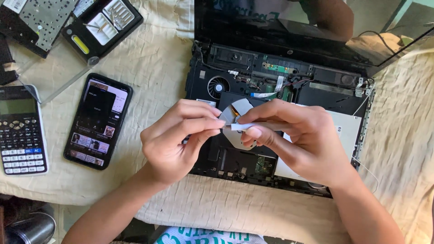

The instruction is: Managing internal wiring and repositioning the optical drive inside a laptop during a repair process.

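Both hands pinch a thin white strip over the opened laptop.

The left hand (174, 138) and right hand (294, 138) meet fingertip to fingertip, each closed narrowly on one end of a small white strip (239, 127), which looks like a flat ribbon cable or tape, held level just above the opened laptop (280, 90). Under it lies a pale, rounded metal plate (239, 110), near the cooling fan (219, 87) at the far left of the chassis. To do this well, I judge the strip should stay flat and untwisted, gripped by its edges with light pressure, and kept from snagging the loose wires further back. Left of the laptop a smartphone (98, 121) lies screen up on the cream cloth (158, 58), with a calculator (20, 131) beyond it and a small tool case (103, 25) at the far left.
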